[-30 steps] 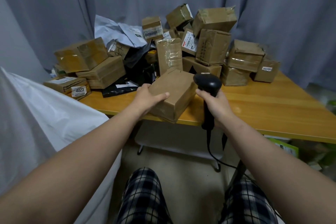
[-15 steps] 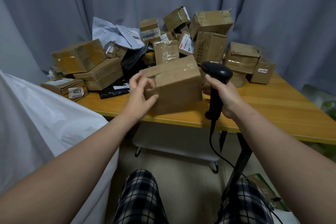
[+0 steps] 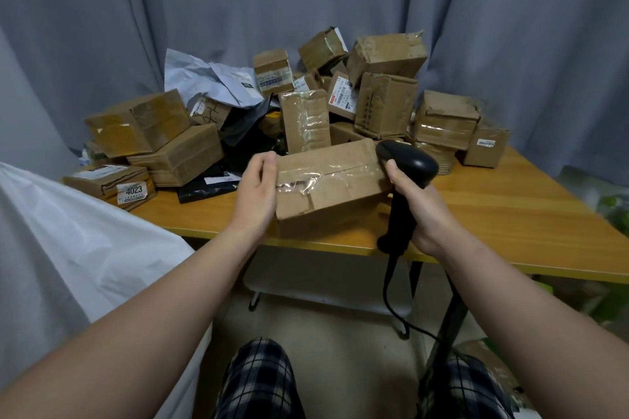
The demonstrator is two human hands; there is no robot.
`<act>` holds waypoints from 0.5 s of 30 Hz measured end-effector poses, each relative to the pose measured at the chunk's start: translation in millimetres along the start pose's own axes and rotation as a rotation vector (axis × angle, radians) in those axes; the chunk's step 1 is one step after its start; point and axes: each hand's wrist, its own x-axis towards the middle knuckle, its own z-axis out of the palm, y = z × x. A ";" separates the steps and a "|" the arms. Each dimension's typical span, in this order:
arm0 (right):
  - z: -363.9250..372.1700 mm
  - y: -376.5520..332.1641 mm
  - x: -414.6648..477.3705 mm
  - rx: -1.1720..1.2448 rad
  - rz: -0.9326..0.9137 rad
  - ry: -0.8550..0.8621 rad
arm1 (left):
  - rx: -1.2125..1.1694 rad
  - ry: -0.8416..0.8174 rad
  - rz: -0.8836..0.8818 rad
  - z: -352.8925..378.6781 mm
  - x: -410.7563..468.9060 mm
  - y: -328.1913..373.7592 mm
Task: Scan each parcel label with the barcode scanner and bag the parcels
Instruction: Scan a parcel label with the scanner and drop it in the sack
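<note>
**Operator:** What's the parcel like?

**Spotter:** The cardboard parcel (image 3: pixel 326 187) is brown and creased, with wrinkled clear tape along its top seam. It sits between your hands, over the near edge of the table (image 3: pixel 510 214).

**Operator:** And my grip?

**Spotter:** Your left hand (image 3: pixel 255 194) is curled round its left end. Your right hand (image 3: pixel 418 211) is wrapped round the handle of the barcode scanner (image 3: pixel 408 167), whose head is at the parcel's right end.

**Operator:** Room to move?

**Spotter:** The parcel pile (image 3: pixel 384 105) is just beyond your hands. There is bare tabletop right of your right hand, and the white bag (image 3: pixel 68 248) is left of and below your left.
</note>
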 end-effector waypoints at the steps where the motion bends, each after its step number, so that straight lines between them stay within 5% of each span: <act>1: -1.3 0.2 -2.2 0.031 0.008 -0.013 | 0.000 0.019 0.096 -1.4 -0.5 -4.2; 6: -4.1 9.0 -9.9 0.056 0.014 -0.023 | 0.155 0.058 0.225 2.2 -5.2 -24.4; 15: -8.1 30.4 -11.3 -0.030 0.006 0.012 | 0.219 0.093 0.118 0.5 -12.2 -25.8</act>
